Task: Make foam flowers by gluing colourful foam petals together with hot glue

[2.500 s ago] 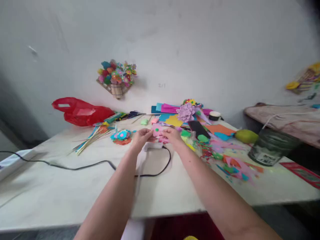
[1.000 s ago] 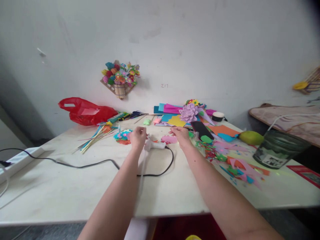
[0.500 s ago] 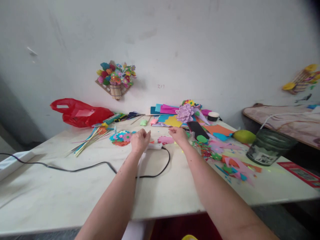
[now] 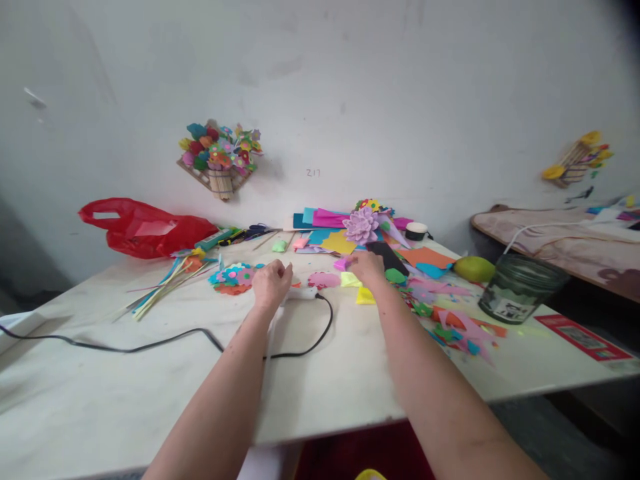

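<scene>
My left hand (image 4: pixel 271 285) is closed, fingertips pressed together, just left of a white glue gun (image 4: pixel 304 293) with a black cord. Whatever those fingers hold is too small or hidden. Blue, purple and orange foam flowers (image 4: pixel 233 277) lie to its left. A pink scalloped foam piece (image 4: pixel 324 280) rests between my hands. My right hand (image 4: pixel 367 267) curls down beside a small magenta packet (image 4: pixel 341 264) and two yellow packets (image 4: pixel 351 280). Its fingertips are partly hidden, so I cannot make out what they grip. A dark phone (image 4: pixel 387 253) lies behind it.
A red plastic bag (image 4: pixel 145 230) and thin sticks (image 4: pixel 163 290) lie left. Coloured sheets and a lilac flower (image 4: pixel 362 225) stand at the back. On the right are foam scraps (image 4: pixel 457 330), a yellow-green fruit (image 4: pixel 474 269) and a dark glass jar (image 4: pixel 515 293). A black cord (image 4: pixel 135 349) crosses the table.
My right hand has moved right and slightly back, uncovering the magenta and yellow packets. My left hand stays by the glue gun, still closed. The whole view has shifted slightly.
</scene>
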### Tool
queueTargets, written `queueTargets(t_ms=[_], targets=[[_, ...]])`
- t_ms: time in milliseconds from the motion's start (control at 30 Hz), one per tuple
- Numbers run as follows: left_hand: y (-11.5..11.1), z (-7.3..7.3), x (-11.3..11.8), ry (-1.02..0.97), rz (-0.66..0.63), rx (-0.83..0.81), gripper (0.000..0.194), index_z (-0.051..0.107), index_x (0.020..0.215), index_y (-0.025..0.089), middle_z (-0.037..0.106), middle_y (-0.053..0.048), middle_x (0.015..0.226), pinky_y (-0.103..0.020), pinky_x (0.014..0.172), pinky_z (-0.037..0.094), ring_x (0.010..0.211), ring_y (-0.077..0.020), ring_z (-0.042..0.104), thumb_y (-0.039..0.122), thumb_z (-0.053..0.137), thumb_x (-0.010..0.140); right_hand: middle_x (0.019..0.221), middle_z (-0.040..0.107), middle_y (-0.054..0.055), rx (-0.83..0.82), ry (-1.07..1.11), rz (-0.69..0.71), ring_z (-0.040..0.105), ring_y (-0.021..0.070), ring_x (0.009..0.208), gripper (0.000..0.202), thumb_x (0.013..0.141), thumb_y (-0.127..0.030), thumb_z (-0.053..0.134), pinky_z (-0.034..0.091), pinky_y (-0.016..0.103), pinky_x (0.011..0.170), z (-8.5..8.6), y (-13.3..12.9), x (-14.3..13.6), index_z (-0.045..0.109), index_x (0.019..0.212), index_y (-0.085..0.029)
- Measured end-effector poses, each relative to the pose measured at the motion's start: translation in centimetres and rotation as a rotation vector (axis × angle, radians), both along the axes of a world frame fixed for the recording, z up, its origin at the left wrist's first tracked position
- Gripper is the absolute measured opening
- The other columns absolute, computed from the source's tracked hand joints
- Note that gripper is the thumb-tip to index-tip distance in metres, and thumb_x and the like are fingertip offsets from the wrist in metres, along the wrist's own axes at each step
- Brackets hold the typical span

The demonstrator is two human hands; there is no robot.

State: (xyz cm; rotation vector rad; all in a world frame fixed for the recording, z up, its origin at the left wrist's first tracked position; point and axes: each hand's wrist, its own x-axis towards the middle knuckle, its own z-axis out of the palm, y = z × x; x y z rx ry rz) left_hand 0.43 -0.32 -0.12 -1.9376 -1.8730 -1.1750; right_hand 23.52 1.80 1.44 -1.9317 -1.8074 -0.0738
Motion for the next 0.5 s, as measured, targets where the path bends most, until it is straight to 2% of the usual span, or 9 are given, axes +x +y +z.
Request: queueTargets(t_ms=[233,400,500], targets=[[-0.1,-0.4,0.6,0.037,-0.125,0.014,0.034,0.056,0.057,0.019,0.060,-0.003,0.060,-0.024,0.055,0.030,0.059,-0.0143,0.054,0.044,0.045,0.078,0.094,0.067,0.008,-0.043,0.136,-0.237,0.060,0.0242,0.090,0.026,0.075,-0.024,0.045,0.040,0.033,0.073,0.5,0.1,2.5,0.070,0.085,-0.022],[-0.3,-0.3,0.9,0.049,-0.175,0.059,0.030,0.061,0.060,0.020,0.062,-0.005,0.063,-0.025,0.057,0.034,0.070,-0.0172,0.056,0.043,0.050,0.076,0.096,0.066,0.010,-0.019,0.211,-0.305,0.059,0.0251,0.092,0.028,0.073,-0.024,0.046,0.040,0.033,0.075,0.5,0.1,3.2,0.069,0.089,-0.022],[-0.4,-0.2,1.0,0.053,-0.215,0.051,0.027,0.065,0.066,0.021,0.064,-0.006,0.072,-0.025,0.058,0.037,0.077,-0.0182,0.057,0.043,0.052,0.075,0.093,0.067,0.011,-0.001,0.263,-0.317,0.059,0.0257,0.093,0.027,0.071,-0.022,0.048,0.040,0.035,0.078,0.5,0.0,3.4,0.069,0.088,-0.022]])
